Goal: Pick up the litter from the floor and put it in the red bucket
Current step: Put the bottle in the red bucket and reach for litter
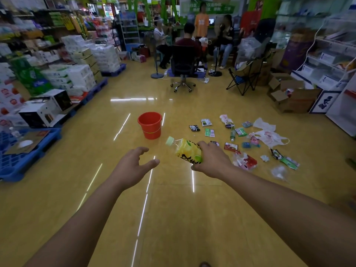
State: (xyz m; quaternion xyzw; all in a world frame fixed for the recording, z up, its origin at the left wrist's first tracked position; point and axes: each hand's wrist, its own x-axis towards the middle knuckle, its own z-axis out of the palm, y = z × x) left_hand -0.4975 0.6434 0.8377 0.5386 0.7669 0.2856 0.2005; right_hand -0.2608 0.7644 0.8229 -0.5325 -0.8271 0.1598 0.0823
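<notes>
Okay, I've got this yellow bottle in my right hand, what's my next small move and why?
Probably swing the right hand forward and left until the yellow bottle is over the red bucket. It is already gripped and off the floor, and the bucket stands open just ahead to the left.

Noted: I saw a black office chair at the far end and a folding chair to its right. Open cardboard boxes sat by the right shelving. Stacked tissue packs and a blue pallet lined the left.
</notes>
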